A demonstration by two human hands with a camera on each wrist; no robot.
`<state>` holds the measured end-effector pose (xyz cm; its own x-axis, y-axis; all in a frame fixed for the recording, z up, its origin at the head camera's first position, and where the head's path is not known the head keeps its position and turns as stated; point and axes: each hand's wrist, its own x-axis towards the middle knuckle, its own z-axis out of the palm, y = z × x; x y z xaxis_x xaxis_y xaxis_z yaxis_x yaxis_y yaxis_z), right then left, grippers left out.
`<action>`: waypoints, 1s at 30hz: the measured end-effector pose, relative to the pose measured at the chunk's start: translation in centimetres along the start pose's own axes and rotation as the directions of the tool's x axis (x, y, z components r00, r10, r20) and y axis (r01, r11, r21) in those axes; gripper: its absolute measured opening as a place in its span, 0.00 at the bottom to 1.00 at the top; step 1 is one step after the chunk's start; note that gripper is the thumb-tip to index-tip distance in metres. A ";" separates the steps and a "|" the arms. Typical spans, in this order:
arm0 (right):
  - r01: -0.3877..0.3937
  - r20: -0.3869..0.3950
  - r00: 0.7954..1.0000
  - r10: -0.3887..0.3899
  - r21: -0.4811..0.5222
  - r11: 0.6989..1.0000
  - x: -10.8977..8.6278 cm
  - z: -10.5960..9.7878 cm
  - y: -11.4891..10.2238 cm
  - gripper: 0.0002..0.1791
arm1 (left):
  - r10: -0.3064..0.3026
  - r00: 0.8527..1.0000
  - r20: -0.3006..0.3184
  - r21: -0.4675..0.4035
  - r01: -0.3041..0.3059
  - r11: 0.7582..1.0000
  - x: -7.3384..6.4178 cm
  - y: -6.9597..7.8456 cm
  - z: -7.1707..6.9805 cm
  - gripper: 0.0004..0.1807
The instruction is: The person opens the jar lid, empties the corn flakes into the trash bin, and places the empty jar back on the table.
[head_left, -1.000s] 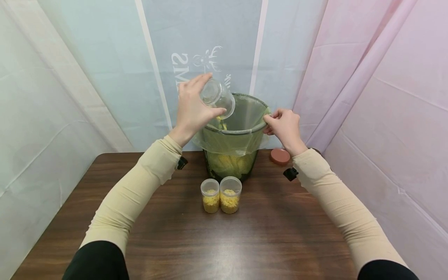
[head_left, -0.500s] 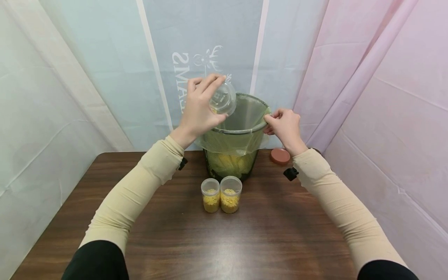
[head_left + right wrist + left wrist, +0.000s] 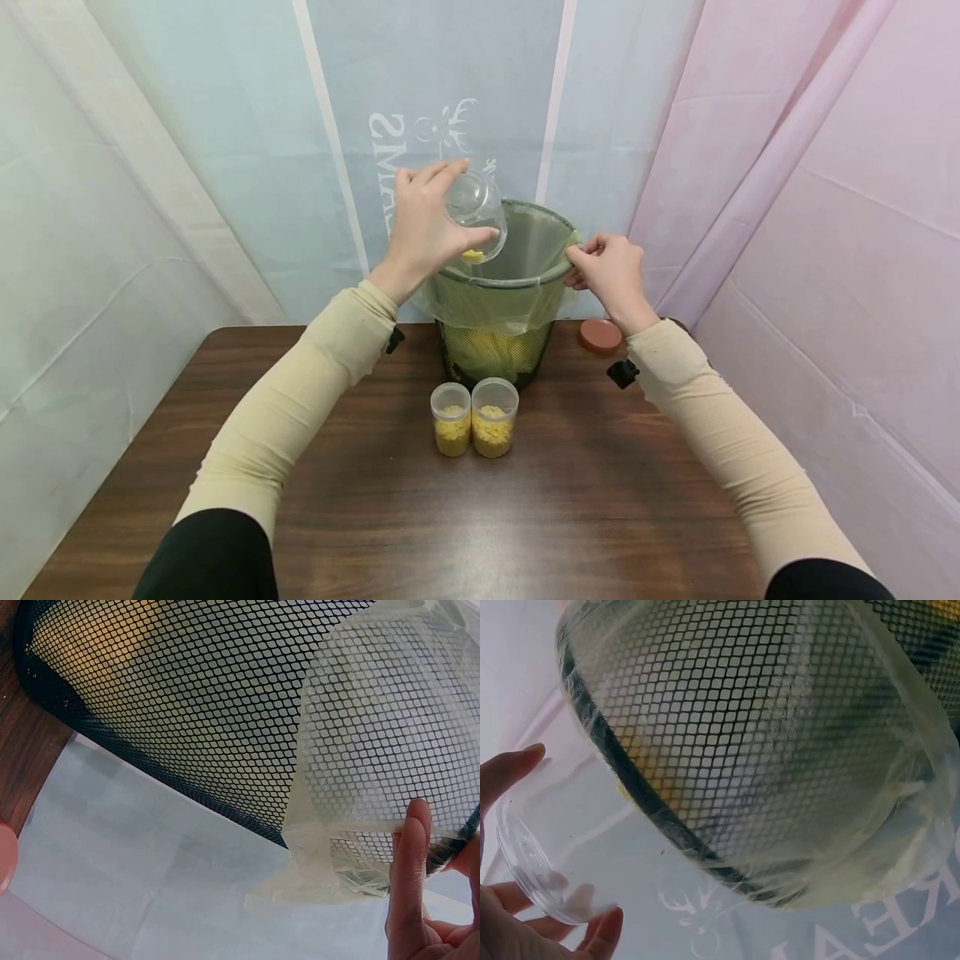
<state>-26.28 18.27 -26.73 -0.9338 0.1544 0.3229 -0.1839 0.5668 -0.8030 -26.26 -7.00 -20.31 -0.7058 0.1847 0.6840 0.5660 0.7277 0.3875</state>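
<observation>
Pale curtains behind a brown table: hands at a lined bin

At left, the left forearm slants up from the lower edge in a beige sleeve. The left hand is raised at the bin's left rim, clamped on a clear cup: fingers along its upper side, thumb along its lower. The cup tilts, base up and left, mouth down toward the bin; yellow bits lie near its mouth. At centre, two jars of yellow flakes stand side by side before the bin, whose liner folds over the rim. At right, the right hand, well apart from the left, bends over the rim and pinches the liner there; a red lid lies on the table below.

The jars cover part of the bin's foot, and the bin's floor is hidden. The left wrist view cuts off much of the left hand, and the cup's clear wall is hard to trace; the right wrist view crops the right hand.
</observation>
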 end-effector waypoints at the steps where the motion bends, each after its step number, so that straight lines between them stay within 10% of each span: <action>1: 0.000 0.002 1.000 0.000 -0.003 1.000 0.0 0.0 0.0 0.11 | -0.041 0.999 0.012 0.001 0.041 0.999 0.1 0.0 0.0 0.49; 8: 0.005 -0.005 1.000 -0.005 -0.008 1.000 0.0 -0.1 -0.1 0.11 | -0.258 0.964 0.064 -0.058 0.262 0.963 0.7 -0.7 0.0 0.48; 14: 0.008 -0.004 1.000 -0.008 -0.002 1.000 0.0 -0.2 0.0 0.11 | -0.394 0.912 0.117 -0.219 0.410 0.885 0.8 -1.3 -0.1 0.47; 24: 0.013 -0.007 1.000 -0.013 0.000 1.000 0.1 -0.1 0.1 0.11 | -0.503 0.844 0.188 -0.312 0.537 0.784 1.0 -1.7 -0.3 0.48; 30: 0.012 -0.006 1.000 -0.012 -0.001 1.000 0.2 0.0 0.2 0.11 | -0.513 0.840 0.178 -0.327 0.542 0.774 0.9 -2.0 0.0 0.48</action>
<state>-26.48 18.42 -26.81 -0.9298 0.1522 0.3352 -0.1946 0.5697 -0.7985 -28.02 -8.32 -20.46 -0.9590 -0.1006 0.2651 0.1945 0.4469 0.8732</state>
